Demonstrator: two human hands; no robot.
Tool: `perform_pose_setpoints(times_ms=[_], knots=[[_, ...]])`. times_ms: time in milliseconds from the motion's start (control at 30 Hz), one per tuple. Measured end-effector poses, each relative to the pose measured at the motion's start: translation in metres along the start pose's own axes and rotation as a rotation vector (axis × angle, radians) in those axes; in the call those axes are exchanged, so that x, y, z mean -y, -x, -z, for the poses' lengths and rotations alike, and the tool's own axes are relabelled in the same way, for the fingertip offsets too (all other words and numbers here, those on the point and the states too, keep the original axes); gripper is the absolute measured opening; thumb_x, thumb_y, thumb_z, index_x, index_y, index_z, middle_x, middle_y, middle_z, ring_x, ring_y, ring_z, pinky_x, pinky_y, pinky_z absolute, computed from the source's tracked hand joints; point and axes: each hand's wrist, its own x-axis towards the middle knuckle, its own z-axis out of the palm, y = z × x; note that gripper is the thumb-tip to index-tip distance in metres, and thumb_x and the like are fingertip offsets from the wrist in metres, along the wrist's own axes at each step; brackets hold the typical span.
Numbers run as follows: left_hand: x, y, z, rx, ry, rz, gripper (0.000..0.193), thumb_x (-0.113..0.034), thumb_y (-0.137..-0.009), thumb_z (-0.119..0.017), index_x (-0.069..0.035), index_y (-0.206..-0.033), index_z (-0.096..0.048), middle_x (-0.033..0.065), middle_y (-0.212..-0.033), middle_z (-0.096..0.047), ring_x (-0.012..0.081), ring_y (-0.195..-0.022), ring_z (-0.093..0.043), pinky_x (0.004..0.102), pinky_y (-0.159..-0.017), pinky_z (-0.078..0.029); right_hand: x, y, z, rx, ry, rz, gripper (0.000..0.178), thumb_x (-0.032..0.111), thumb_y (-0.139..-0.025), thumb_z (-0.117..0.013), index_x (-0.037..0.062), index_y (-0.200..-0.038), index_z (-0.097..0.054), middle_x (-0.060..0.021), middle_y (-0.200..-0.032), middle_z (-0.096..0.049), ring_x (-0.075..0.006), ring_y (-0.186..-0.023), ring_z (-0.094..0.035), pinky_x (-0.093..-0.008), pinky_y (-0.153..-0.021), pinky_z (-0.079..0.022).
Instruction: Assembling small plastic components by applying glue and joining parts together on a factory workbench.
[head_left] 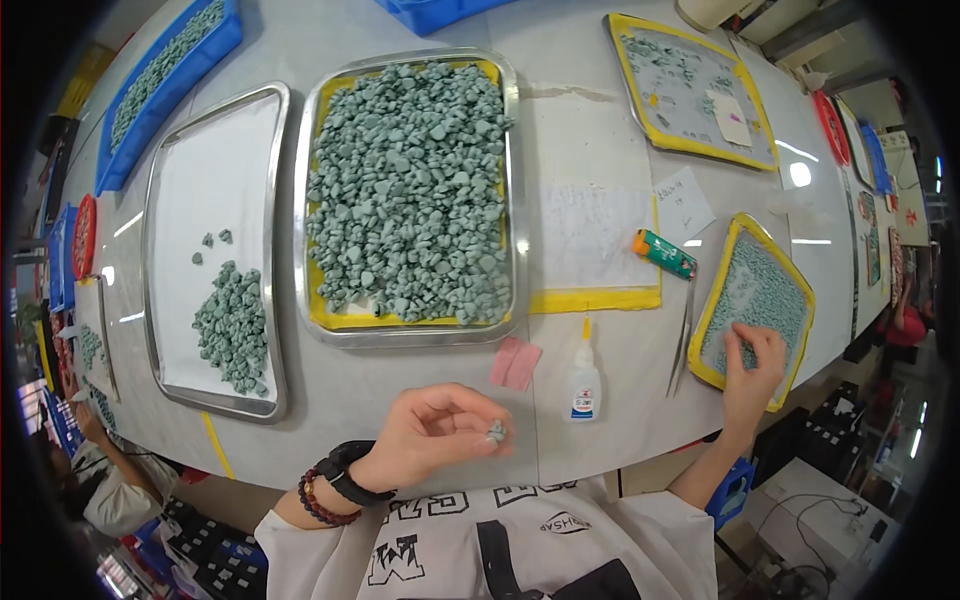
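Note:
My left hand [440, 428] is closed near the table's front edge, pinching a small grey-green stone piece [497, 431] between thumb and fingertips. My right hand [757, 358] reaches over a yellow-edged tray [708, 338] of tiny green stone chips [765, 285]. Its thumb and finger are pressed together low over the chips, and whatever they hold is too small to make out. Between the hands a white glue bottle [583, 385] with a yellow nozzle stands or lies; I cannot tell which. Metal tweezers [682, 340] lie left of the chip tray, and a pink cloth square [515, 363] is beyond my left hand.
A metal tray [522, 250] heaped with green stone pieces is at centre. Left of it, another metal tray [205, 150] holds a smaller pile. A green tube [668, 254], a written sheet [595, 240] and a yellow-edged tray [690, 145] lie right. Another person's arm [115, 450] shows far left.

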Motion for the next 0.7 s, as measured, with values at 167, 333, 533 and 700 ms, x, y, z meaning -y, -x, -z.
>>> perform_pose_setpoints(times_ms=[167, 333, 533, 700], knots=[[-0.002, -0.001, 0.0, 0.032, 0.035, 0.003, 0.02, 0.004, -0.082, -0.063, 0.004, -0.101, -0.058, 0.0171, -0.098, -0.063, 0.0237, -0.084, -0.066, 0.0324, -0.075, -0.055, -0.004, 0.004, -0.009, 0.005, 0.071, 0.045, 0.011, 0.0, -0.074, -0.067, 0.003, -0.084, -0.064, -0.0074, -0.083, -0.058, -0.0245, -0.083, -0.054, -0.0347, -0.074, -0.041], [-0.006, 0.002, 0.002, 0.054, 0.069, 0.039, 0.02, 0.005, -0.083, -0.062, 0.004, -0.102, -0.058, 0.0172, -0.098, -0.063, 0.024, -0.086, -0.066, 0.0325, -0.076, -0.055, -0.005, 0.005, -0.013, -0.02, 0.146, 0.122, 0.011, 0.001, -0.074, -0.067, 0.0032, -0.084, -0.065, -0.0073, -0.084, -0.058, -0.0249, -0.082, -0.055, -0.0346, -0.074, -0.041], [-0.005, 0.002, 0.001, 0.074, 0.084, 0.019, 0.02, 0.007, -0.082, -0.061, 0.004, -0.102, -0.059, 0.0167, -0.099, -0.063, 0.0241, -0.087, -0.066, 0.0328, -0.078, -0.054, -0.004, 0.005, -0.014, -0.036, 0.138, 0.113, 0.007, 0.0, -0.077, -0.065, -0.0012, -0.084, -0.063, -0.0094, -0.082, -0.058, -0.0232, -0.078, -0.055, -0.0325, -0.07, -0.043], [-0.005, 0.003, 0.001, 0.072, 0.096, 0.018, 0.021, 0.007, -0.082, -0.061, 0.004, -0.102, -0.059, 0.0165, -0.099, -0.062, 0.024, -0.087, -0.066, 0.0331, -0.079, -0.054, -0.007, 0.006, -0.015, -0.053, 0.108, 0.097, 0.007, 0.0, -0.078, -0.065, -0.0023, -0.084, -0.063, -0.0092, -0.081, -0.058, -0.0215, -0.075, -0.055, -0.0311, -0.069, -0.043]])
